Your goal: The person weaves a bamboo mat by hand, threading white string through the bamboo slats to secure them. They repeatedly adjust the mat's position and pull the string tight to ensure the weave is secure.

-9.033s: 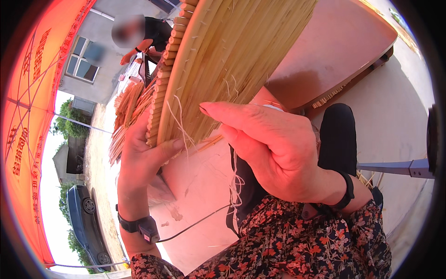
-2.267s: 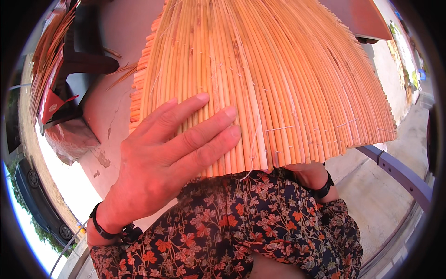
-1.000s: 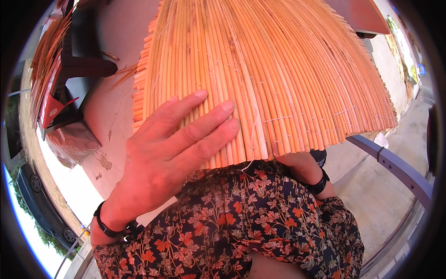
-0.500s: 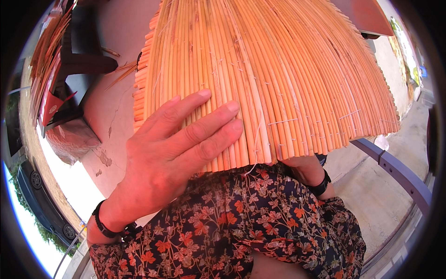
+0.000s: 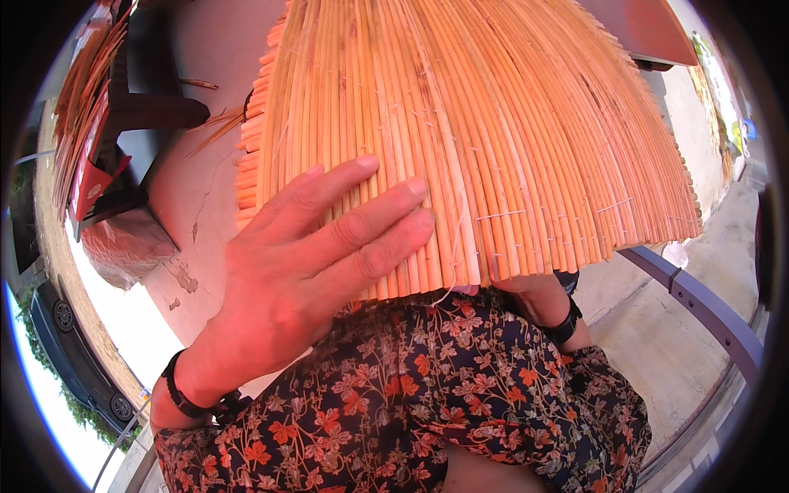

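Barely shifted, left hand (image 5: 316,263) lies flat — fingers spread — on reed mat (image 5: 493,140).

1 woven reed mat (image 5: 493,140), 2 black wristbands (image 5: 185,398), 1 dark car (image 5: 74,361).

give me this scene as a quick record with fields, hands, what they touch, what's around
left hand: left hand lies flat, fingers spread, on the reed mat
right hand: right hand mostly hidden under the mat's lower edge; grip cannot be told
mat: thin orange-tan reeds side by side, tied with fine thread
wrists: black band on the left, black band on the right
clothing: dark floral garment
surroundings: pale ground, grey metal bar, parked car
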